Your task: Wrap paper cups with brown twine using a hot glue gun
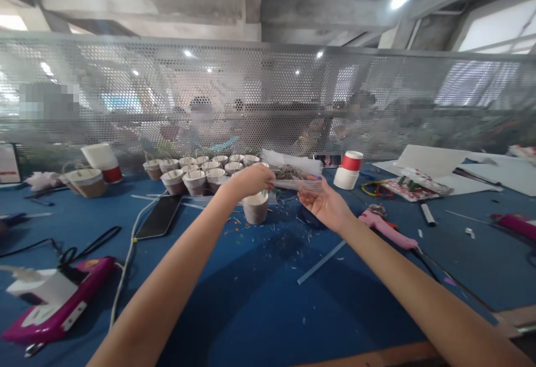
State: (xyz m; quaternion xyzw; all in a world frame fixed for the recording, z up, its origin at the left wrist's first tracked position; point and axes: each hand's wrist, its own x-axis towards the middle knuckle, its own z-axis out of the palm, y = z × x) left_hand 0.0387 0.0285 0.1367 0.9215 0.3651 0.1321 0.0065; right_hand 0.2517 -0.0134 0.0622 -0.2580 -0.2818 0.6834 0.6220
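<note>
A clear plastic bag (288, 167) with a tangle of brown cord-like pieces inside lies between my two hands. My left hand (254, 180) is closed, its fingertips pinching the left edge of the bag. At the bag's lower right edge, my right hand (320, 202) grips the plastic between thumb and curled fingers, palm turned up. A small pale cup (255, 209) stands upright just below my left hand, partly covered by it. Behind and left of it, several small cups (195, 181) with thin loop handles stand in rows.
A pink glue gun (389, 230) lies right of my right hand. Stacked paper cups (348, 170) stand behind it. On the left are a black phone (159, 217), a magenta power strip (62, 300) and a white cable (129, 255). A perforated metal screen (268, 87) closes the back.
</note>
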